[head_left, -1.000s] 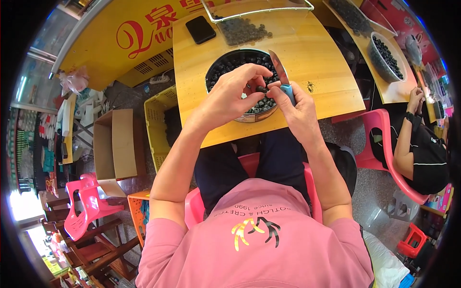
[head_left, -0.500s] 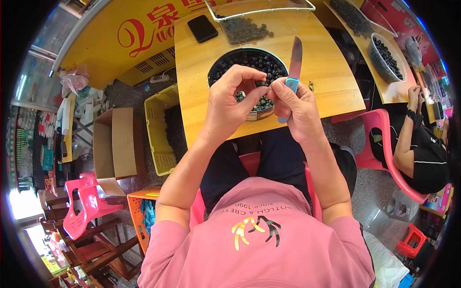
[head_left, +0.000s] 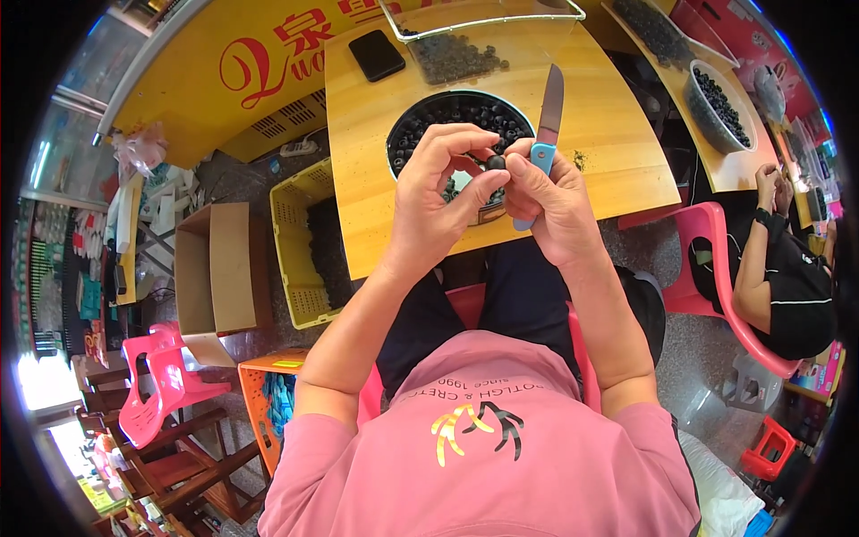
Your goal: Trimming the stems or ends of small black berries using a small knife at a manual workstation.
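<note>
While both hands meet over the near rim of the round dark bowl point(head_left: 429, 116) on the wooden table point(head_left: 608, 143), the left hand point(head_left: 438, 201) pinches a small dark round fruit point(head_left: 495, 162) between thumb and fingertips, and the right hand point(head_left: 550, 201) is clenched around the blue handle of a knife point(head_left: 547, 125) whose blade points up toward twelve o'clock; its forefinger tip also touches the fruit. The fruit sits just above the bowl, which is full of the same dark pieces. At twelve o'clock from the bowl lies a wire-edged tray point(head_left: 537, 11) with a heap of dark bits, and a black phone point(head_left: 376, 55) rests at eleven o'clock. To do this well, I judge the fruit should stay pinned at its sides so it cannot roll, the blade edge should be kept turned away from the left thumb, and the work held over the bowl so anything dropped lands inside. A seated person point(head_left: 787, 277) works at three o'clock.
</note>
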